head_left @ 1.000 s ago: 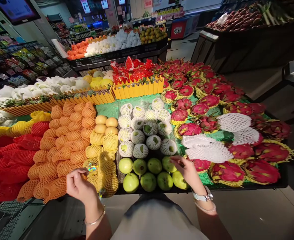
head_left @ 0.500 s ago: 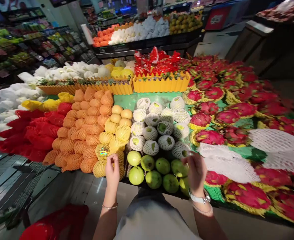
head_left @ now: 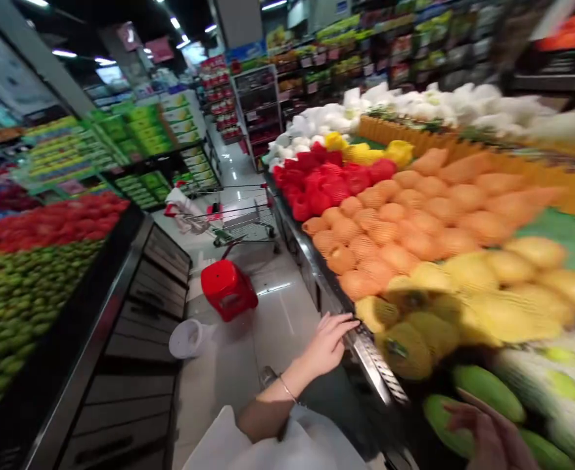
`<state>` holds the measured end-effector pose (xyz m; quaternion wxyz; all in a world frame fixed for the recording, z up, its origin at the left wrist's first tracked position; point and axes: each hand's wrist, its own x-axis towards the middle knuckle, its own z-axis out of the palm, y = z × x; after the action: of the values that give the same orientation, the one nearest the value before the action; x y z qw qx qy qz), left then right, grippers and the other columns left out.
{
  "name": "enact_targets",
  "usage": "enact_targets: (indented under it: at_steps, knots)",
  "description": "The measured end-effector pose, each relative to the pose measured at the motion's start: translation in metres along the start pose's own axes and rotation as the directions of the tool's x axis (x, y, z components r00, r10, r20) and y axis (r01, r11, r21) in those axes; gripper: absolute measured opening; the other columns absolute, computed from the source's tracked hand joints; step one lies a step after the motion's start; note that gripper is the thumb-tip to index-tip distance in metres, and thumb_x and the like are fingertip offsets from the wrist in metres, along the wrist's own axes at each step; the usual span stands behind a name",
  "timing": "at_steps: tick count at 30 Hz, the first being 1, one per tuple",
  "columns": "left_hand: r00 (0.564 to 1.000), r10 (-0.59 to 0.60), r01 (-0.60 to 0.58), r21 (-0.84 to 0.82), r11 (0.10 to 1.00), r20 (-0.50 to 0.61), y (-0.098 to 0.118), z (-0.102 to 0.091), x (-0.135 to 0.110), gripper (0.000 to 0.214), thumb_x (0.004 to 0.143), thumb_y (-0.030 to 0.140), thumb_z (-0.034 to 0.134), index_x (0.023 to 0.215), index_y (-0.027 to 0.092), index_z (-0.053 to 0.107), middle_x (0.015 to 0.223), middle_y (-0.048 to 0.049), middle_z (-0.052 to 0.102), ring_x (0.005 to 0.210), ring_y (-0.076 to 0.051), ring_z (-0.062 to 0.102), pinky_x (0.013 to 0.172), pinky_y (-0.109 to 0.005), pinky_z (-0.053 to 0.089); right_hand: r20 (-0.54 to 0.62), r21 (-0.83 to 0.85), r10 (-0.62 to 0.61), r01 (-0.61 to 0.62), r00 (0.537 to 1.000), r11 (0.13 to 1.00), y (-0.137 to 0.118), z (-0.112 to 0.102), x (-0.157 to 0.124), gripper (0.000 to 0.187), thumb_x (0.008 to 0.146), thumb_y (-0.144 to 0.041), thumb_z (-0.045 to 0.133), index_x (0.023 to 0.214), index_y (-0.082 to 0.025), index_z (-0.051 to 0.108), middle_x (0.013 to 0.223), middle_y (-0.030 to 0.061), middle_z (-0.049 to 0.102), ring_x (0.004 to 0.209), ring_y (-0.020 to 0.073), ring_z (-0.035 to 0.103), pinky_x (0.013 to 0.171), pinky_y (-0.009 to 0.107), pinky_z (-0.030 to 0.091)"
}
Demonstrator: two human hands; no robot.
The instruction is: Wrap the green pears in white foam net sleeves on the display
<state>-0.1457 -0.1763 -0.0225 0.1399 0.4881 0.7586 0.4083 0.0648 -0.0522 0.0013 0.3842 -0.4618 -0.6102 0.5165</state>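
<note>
My left hand (head_left: 329, 343) reaches forward with its fingers stretched out, the tips at the metal front edge of the fruit stand (head_left: 372, 362), beside the yellow net-wrapped fruit (head_left: 409, 346). It holds nothing. My right hand (head_left: 487, 438) is low at the bottom right, blurred, just in front of the bare green fruit (head_left: 487, 391); whether it holds anything is unclear. Behind the yellow fruit lie rows of orange net-wrapped fruit (head_left: 395, 228) and red net-wrapped fruit (head_left: 326, 183). The whole view is smeared by motion.
An aisle runs along the stand's left side. On its floor are a red stool (head_left: 228, 288), a white bucket (head_left: 189, 338) and a shopping cart (head_left: 243, 222). Across the aisle another stand (head_left: 121, 300) carries green and red fruit.
The view has swung sharply left, down the aisle. My left hand left the yellow netted fruit and now reaches to the stand's edge. My right hand dropped to the bottom right corner.
</note>
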Motion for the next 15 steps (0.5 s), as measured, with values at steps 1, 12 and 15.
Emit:
enact_targets:
  at_steps: [1,12,15]
  knots:
    - [0.999,-0.03,0.03,0.003,1.0,0.013,-0.012,-0.02,-0.009,0.05,0.087,0.009,0.039,0.13,0.021,0.06,0.131,-0.0095,0.067,0.124,-0.02,0.061,0.121,-0.05,0.03,0.074,-0.001,0.025,-0.025,0.997,1.0,0.005,0.029,-0.003,0.037,0.082,-0.058,0.059,0.091,-0.022,0.068,0.076,0.0047,0.067,0.058,0.0207,0.056,0.066,0.04,0.045]
    - [0.69,-0.632,0.618,-0.167,0.768,-0.353,-0.219,-0.273,-0.132,0.029,0.095,0.032,0.043,0.113,0.022,0.064,0.112,-0.0079,0.072,0.108,-0.023,0.065,0.101,-0.042,0.047,0.553,-0.075,0.063,-0.026,0.831,0.997,0.046,0.323,-0.052,0.042,0.084,-0.054,0.053,0.095,-0.018,0.072,0.084,0.0098,0.075,0.083,0.0252,0.07,0.079,0.035,0.053]
    - [0.622,-0.754,0.737,-0.168,0.655,-0.214,-0.302,-0.29,-0.124,0.016,0.092,0.029,0.053,0.099,0.02,0.065,0.098,-0.0057,0.073,0.097,-0.023,0.068,0.095,-0.041,0.052,0.414,-0.12,0.145,-0.104,0.899,0.987,0.081,0.354,-0.042,0.041,0.08,-0.055,0.055,0.089,-0.018,0.072,0.079,0.0088,0.074,0.08,0.0256,0.07,0.077,0.036,0.053]
